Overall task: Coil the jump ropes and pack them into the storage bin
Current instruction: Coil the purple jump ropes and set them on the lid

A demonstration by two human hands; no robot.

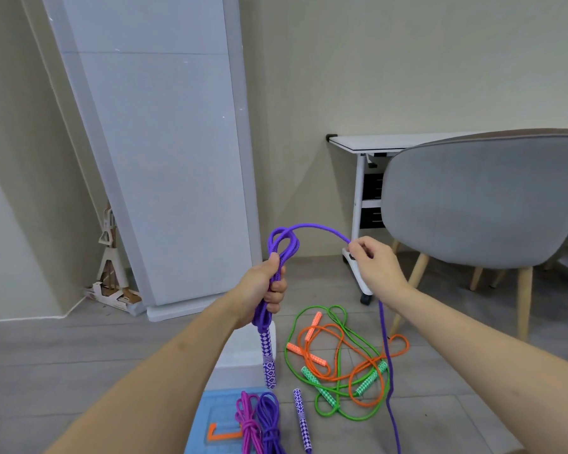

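My left hand (265, 291) grips a bundle of purple jump rope (281, 245) loops, and one patterned handle (268, 358) hangs below the fist. My right hand (373, 262) pinches the same rope where it arcs over from the loops. From there the loose strand (387, 362) drops to the floor. The rope's other handle (301, 419) lies on the floor. An orange jump rope (333, 350) and a green jump rope (322, 386) lie tangled together on the floor to the right. Coiled pink (248, 421) and purple (269, 417) ropes lie on the blue bin (210, 417) at the bottom.
A grey chair (482, 204) with wooden legs stands at the right. Behind it is a white wheeled desk (361, 178). A large grey panel (164, 158) leans on the wall at the left. A white box (243, 352) sits on the floor under my left forearm.
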